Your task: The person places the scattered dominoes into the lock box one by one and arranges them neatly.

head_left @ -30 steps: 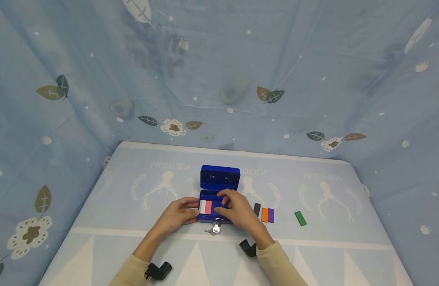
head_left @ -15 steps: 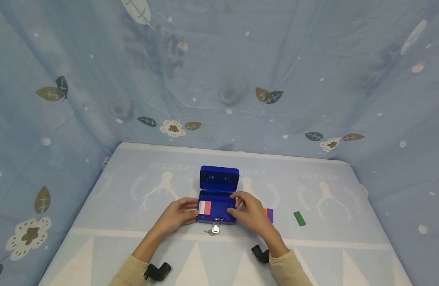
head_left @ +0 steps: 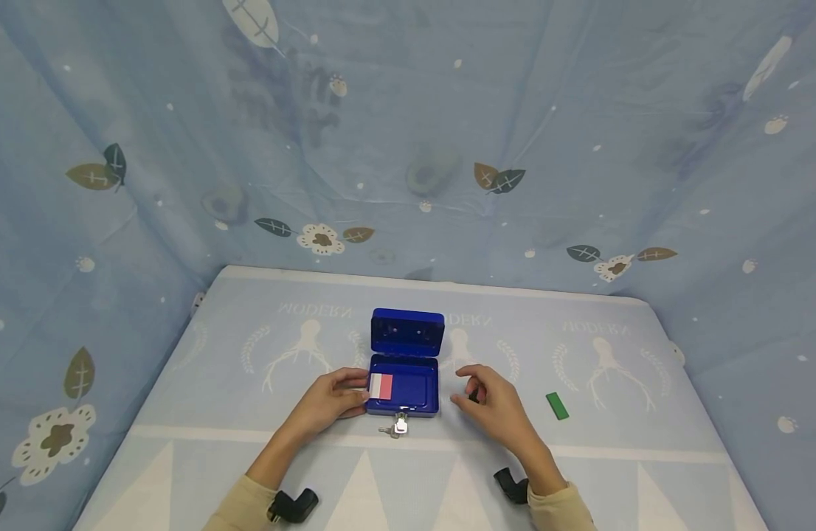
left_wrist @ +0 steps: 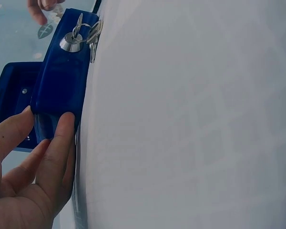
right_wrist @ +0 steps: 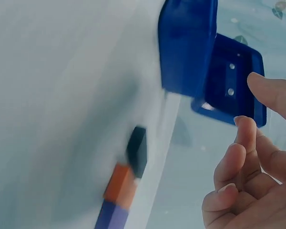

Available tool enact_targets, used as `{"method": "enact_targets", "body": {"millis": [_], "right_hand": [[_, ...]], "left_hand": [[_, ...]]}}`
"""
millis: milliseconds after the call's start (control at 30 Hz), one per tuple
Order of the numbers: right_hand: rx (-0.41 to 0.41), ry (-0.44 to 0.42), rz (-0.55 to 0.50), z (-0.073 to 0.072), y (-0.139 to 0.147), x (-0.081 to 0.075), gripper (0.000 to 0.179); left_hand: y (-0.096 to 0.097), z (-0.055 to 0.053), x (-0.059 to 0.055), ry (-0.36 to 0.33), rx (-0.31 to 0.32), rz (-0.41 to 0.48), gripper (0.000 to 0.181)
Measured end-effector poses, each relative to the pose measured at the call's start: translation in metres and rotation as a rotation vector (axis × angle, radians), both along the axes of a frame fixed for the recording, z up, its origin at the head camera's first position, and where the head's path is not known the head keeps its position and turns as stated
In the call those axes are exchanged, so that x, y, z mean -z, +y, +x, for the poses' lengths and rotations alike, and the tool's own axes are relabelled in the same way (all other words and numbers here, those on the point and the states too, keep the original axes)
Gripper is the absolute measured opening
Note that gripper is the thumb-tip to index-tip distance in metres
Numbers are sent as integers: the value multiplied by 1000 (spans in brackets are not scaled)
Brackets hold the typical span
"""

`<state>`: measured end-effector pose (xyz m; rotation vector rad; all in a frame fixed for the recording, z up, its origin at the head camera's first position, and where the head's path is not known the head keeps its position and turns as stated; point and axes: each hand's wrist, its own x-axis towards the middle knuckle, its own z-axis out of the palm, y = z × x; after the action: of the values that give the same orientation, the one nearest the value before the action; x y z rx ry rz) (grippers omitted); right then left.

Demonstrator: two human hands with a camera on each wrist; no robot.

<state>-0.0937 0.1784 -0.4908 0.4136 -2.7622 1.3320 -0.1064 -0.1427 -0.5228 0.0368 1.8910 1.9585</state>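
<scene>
A blue metal cash box stands with its lid raised, a pink block and a white block side by side at the left inside it. My left hand rests its fingertips against the box's left end. In the left wrist view, thumb and fingers touch the edges of that end. My right hand hovers right of the box over a black block, thumb and index finger apart with nothing between them. An orange block and a purple block lie by the black one, hidden in the head view.
Keys hang from the lock on the box's front. Farther right on the patterned tabletop lies a green block. Blue patterned cloth surrounds the table.
My right hand has moved right, from over the box's interior to above the black block, covering the orange and purple blocks in the head view. The left hand stays at the box.
</scene>
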Motion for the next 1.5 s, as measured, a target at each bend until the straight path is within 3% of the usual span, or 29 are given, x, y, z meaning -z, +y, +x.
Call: {"method": "enact_targets", "body": {"millis": [633,1133,1500], "right_hand": [[61,86,20,12,53,15,40],[67,-174,14,7,82,24,44],[68,-271,41,4,86,27,51]], "left_hand": [[0,0,2,1,2,-1,52],[-1,0,2,-4,5,6,51],[0,0,2,5,5,-3,51]]}}
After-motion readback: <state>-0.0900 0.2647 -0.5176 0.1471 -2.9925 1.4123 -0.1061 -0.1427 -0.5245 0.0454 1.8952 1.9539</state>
